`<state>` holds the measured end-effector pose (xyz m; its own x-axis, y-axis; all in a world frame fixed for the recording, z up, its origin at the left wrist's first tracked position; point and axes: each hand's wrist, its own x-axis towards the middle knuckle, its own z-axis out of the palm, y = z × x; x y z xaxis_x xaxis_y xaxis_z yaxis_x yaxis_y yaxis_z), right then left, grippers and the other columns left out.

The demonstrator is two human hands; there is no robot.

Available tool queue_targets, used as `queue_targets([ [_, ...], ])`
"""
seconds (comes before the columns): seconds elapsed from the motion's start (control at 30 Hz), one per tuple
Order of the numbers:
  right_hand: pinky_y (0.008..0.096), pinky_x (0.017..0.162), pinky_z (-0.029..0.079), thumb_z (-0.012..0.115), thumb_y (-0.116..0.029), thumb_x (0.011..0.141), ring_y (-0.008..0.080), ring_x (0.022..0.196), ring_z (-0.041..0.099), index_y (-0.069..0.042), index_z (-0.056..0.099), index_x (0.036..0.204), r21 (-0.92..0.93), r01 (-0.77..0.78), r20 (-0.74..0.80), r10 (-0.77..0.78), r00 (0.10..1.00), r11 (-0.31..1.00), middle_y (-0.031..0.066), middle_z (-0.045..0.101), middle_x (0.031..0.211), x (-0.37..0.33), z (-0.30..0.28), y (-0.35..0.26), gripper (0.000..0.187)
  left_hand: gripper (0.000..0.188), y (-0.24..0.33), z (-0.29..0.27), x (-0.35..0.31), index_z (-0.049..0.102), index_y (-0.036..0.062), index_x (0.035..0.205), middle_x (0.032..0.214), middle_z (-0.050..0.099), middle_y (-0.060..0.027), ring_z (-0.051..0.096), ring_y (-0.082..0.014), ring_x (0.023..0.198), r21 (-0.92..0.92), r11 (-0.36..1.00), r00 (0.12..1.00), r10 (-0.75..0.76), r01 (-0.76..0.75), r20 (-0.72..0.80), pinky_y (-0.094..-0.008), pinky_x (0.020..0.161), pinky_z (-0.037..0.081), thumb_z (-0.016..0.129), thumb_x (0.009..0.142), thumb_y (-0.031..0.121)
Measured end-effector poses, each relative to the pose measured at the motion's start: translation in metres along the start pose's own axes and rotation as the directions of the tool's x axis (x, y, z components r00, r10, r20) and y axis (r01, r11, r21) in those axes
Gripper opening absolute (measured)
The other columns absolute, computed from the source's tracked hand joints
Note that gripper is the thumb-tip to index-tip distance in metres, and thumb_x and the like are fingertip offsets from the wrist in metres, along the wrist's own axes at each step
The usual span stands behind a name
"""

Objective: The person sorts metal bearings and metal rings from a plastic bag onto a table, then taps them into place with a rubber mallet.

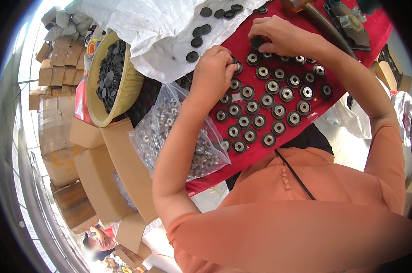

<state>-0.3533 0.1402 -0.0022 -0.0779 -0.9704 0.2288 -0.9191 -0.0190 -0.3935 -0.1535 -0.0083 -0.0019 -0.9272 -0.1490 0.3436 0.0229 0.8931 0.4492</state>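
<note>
On the red cloth (316, 105) lie many black rubber-rimmed wheels (278, 110) with silver bearings in their centres, in loose rows. My right hand (279, 35) pinches a black round disc (257, 43) between thumb and fingers above the far rows. Beside it, my left hand (213, 73) has its fingers curled together by a bearing wheel (238, 67); whatever they grip is mostly hidden. Several black discs (192, 57) rest on a white plastic sheet (158, 43) beyond my left hand. Under my left forearm sits a clear plastic bag (144, 141) full of small metal bearings.
A yellow basket (128, 86) heaped with black discs stands left of the table. Open cardboard boxes (96, 177) and stacked cartons (55, 118) line the left side. A metal bar tool (329, 27) lies at the far right. Another person (103, 241) is at the lower left.
</note>
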Motion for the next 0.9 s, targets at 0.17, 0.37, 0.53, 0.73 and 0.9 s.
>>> queue_targets([
  [0.17, 0.0434, 0.091, 0.047, 0.075, -0.009, 0.076, 0.0298, 0.101, 0.059, -0.004, 0.065, 0.107, -0.106, 0.028, -0.023, -0.03, 0.999, 0.994, 0.0104, 0.062, 0.106, 0.002, 0.013, 0.003, 0.032, 0.021, -0.002, 0.013, -0.004, 0.06, -0.0014, 0.091, 0.096, 0.064, -0.0148, 0.063, -0.0318, 0.083, 0.048, 0.998, 0.999, 0.036, -0.037, 0.014, -0.0373, 0.071, 0.051, 0.075, 0.076, 0.003],
  [0.37, 0.0419, 0.089, 0.05, 0.075, -0.006, 0.075, 0.0326, 0.101, 0.062, -0.001, 0.066, 0.106, -0.012, -0.11, -0.026, 0.11, 0.994, 0.994, 0.0128, 0.065, 0.108, 0.003, 0.013, 0.005, 0.033, 0.036, -0.002, 0.015, -0.008, 0.063, 0.0004, 0.108, 0.096, 0.065, -0.0139, 0.064, -0.0295, 0.083, -0.029, 1.0, 0.998, -0.007, 0.006, -0.057, -0.0361, 0.072, 0.052, 0.077, 0.075, 0.005],
  [0.53, 0.0413, 0.091, 0.051, 0.077, -0.007, 0.073, 0.033, 0.102, 0.065, -0.001, 0.068, 0.106, 0.045, -0.153, -0.005, 0.153, 0.988, 0.987, 0.0148, 0.068, 0.105, 0.008, 0.01, 0.002, 0.035, 0.039, -0.002, 0.008, -0.011, 0.064, 0.0005, 0.112, 0.1, 0.067, -0.0126, 0.066, -0.0215, 0.085, -0.046, 0.994, 0.992, -0.106, 0.103, -0.063, -0.0309, 0.076, 0.054, 0.076, 0.076, 0.004],
  [0.73, 0.0409, 0.09, 0.051, 0.077, -0.009, 0.074, 0.0325, 0.103, 0.064, 0.0, 0.067, 0.108, 0.071, -0.186, 0.017, 0.185, 0.983, 0.98, 0.0161, 0.067, 0.107, 0.005, 0.007, 0.005, 0.037, 0.038, 0.013, 0.003, -0.01, 0.062, -0.0044, 0.117, 0.105, 0.068, -0.0126, 0.067, -0.0188, 0.093, -0.387, 0.856, 0.933, -0.357, 0.342, 0.035, -0.0287, 0.083, 0.054, 0.074, 0.081, 0.004],
  [0.9, 0.0388, 0.089, 0.051, 0.076, -0.008, 0.077, 0.0307, 0.103, 0.063, -0.001, 0.063, 0.117, 0.114, -0.07, -0.166, 0.089, 0.982, 0.991, 0.015, 0.064, 0.112, 0.0, 0.001, 0.0, 0.043, 0.044, 0.027, 0.008, 0.006, 0.053, -0.0083, 0.126, 0.113, 0.064, -0.0149, 0.067, -0.0223, 0.097, -0.707, 0.542, 0.839, -0.527, 0.455, 0.137, -0.032, 0.085, 0.055, 0.068, 0.086, 0.003],
])
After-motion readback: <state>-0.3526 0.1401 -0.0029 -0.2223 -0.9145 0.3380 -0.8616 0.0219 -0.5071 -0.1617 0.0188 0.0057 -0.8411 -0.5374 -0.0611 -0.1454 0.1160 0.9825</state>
